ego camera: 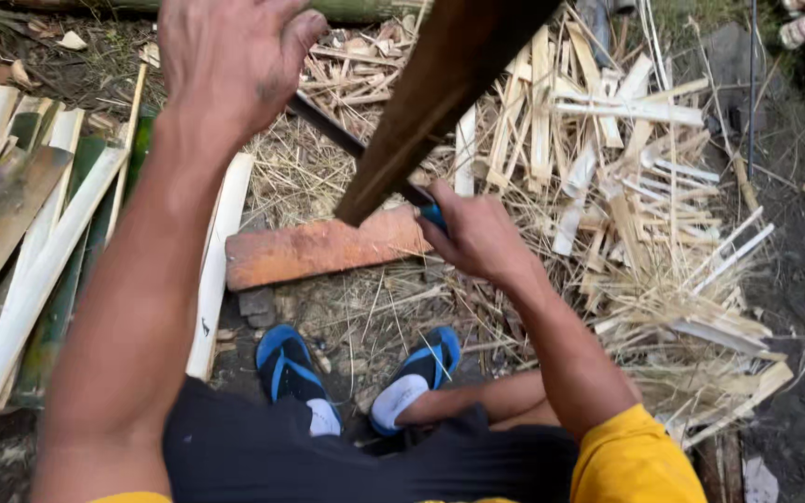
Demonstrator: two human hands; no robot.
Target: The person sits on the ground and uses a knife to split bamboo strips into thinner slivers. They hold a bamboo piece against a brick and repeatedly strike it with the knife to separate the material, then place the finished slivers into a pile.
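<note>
Head view, looking down past knees and blue sandals (pixel 356 377).

Left hand (pixel 230 61) raised at 11 o'clock, near lens. Fingers curled; back of hand toward camera, so cannot tell how tightly closed, nor whether anything sits in the palm. Appears to steady the upper end of the bamboo piece (pixel 440 102), but contact hidden.

Right hand (pixel 477 233) lower, just right of centre. Closed fully round the blue handle (pixel 433 216) of a long dark blade (pixel 347 140).

Bamboo piece: dark brown, long axis running from 1 o'clock at top edge down to 7 o'clock, lower tip resting on or just above the reddish wooden block (pixel 323 250) on the ground.

Key relation: blade extends from right fist toward 10 o'clock, passing behind the bamboo piece and crossing its long axis at a steep angle. Bamboo lies directly at 12 o'clock from the right fist, nearly touching the knuckles. Right hand nearer its lower end; left nearer its upper end.

Surroundings: split bamboo slats (pixel 20 242) stacked at 9 o'clock; pale offcuts and shavings (pixel 635 177) heaped at 2 to 3 o'clock.
</note>
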